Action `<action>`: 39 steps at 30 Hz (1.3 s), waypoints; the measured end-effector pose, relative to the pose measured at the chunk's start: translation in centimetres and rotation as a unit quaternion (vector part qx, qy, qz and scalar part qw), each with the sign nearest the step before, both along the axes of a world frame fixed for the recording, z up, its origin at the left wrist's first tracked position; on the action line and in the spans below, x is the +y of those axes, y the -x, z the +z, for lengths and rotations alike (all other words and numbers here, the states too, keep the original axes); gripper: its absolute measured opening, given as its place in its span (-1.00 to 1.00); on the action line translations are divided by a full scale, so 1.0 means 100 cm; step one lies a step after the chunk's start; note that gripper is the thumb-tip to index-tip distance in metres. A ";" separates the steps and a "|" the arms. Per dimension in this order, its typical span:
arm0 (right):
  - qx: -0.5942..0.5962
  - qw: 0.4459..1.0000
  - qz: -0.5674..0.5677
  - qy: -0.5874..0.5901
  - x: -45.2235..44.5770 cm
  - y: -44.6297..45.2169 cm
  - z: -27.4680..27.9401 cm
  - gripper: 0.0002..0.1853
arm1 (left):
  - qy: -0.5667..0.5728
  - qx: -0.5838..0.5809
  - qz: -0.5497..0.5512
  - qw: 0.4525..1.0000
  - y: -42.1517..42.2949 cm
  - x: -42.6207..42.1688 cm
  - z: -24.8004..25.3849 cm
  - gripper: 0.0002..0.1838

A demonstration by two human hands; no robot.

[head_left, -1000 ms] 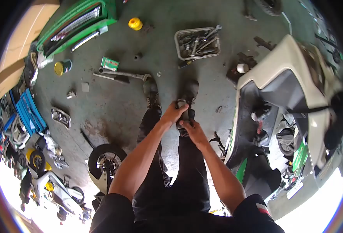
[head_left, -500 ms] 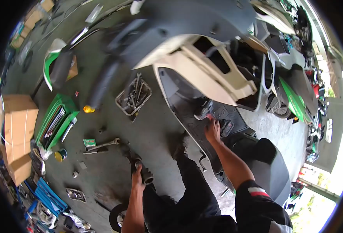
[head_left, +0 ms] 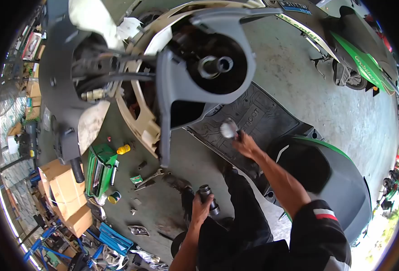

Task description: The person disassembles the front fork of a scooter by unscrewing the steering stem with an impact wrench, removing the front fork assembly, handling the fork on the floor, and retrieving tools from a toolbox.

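Observation:
My left hand (head_left: 201,209) is wrapped round a dark, stepped metal tube (head_left: 205,191), held upright above the floor between my legs. My right hand (head_left: 246,145) grips the dark handle of what looks like a hammer (head_left: 229,129), its round silvery head blurred. It is over the black footboard (head_left: 265,118) of a scooter. In front of me the scooter's grey panel (head_left: 181,86) surrounds a dark opening, where the top of a metal steering stem (head_left: 208,67) and a nut show. Handlebar and cables are turned off to the left.
On the floor at left are a green toolbox (head_left: 101,169), a yellow bottle (head_left: 123,149), a wrench (head_left: 150,177) and a cardboard box (head_left: 64,185). The scooter's seat (head_left: 317,167) is by my right arm. Another green scooter (head_left: 366,67) stands at far right.
My view has shifted over the scooter's front, and the steering stem now shows. My right hand, which was reaching down to the footboard, now holds the hammer. The left hand keeps the tube, now more upright.

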State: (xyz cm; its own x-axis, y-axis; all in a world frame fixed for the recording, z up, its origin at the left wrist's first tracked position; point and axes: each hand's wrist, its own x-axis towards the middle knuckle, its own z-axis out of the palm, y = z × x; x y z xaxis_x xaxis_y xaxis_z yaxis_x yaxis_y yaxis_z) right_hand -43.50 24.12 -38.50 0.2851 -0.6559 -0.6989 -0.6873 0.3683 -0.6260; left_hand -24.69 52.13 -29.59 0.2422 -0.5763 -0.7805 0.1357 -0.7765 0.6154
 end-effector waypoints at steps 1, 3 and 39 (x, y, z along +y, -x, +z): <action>-0.040 0.999 0.014 0.007 0.015 0.012 0.018 -0.50 | 0.031 -0.048 -0.053 0.997 0.001 -0.029 0.015 -0.48; -0.171 0.973 -0.131 -0.088 0.049 0.031 0.071 -0.57 | 0.077 -0.139 -0.158 0.974 0.003 -0.071 0.045 -0.44; 0.033 0.943 0.216 0.250 -0.014 0.070 0.474 -0.66 | 0.440 0.078 -0.688 0.572 -0.045 -0.357 0.286 -0.36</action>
